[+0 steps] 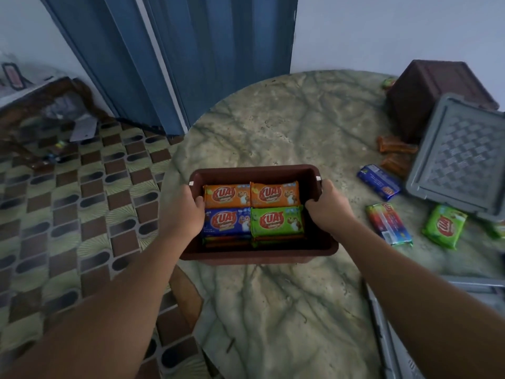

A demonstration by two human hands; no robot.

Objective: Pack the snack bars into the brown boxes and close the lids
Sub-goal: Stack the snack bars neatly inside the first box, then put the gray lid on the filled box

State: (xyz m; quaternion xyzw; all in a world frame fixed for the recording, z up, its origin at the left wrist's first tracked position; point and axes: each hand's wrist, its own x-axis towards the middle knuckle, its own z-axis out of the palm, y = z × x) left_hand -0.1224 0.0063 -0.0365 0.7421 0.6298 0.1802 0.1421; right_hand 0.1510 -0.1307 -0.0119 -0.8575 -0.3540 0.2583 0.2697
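Observation:
An open brown box sits in the middle of the round marble table. Inside lie stacked snack bars: two orange ones at the back, a blue one and a green one in front. My left hand grips the box's left rim, fingers curled inside. My right hand grips the right rim. Loose bars lie to the right: a blue one, a multicoloured one and a green one.
A second brown box lies overturned at the back right, with brown bars beside it. A grey lid leans there; another grey lid shows at the right edge. Patterned floor and a blue door are on the left.

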